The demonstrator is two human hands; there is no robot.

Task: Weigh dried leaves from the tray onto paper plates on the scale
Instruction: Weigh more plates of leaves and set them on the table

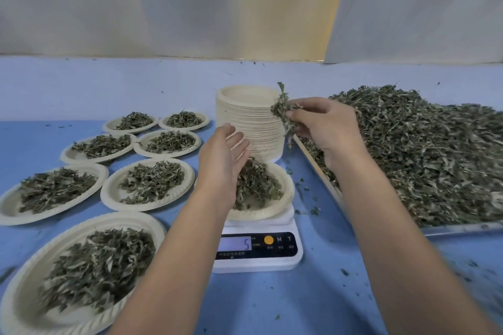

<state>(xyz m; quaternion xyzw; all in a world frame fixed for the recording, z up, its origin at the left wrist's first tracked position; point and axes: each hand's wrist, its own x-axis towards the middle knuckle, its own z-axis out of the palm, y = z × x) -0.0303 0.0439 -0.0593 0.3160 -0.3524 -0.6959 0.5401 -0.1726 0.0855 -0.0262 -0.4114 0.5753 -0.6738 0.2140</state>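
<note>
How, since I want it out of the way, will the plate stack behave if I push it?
The plate stack is tall and made of many thin paper plates, so it is probably light and would slide easily. Pushed near the top, its upper plates would likely shear off or topple. Pushing low, at the base, seems safer.
</note>
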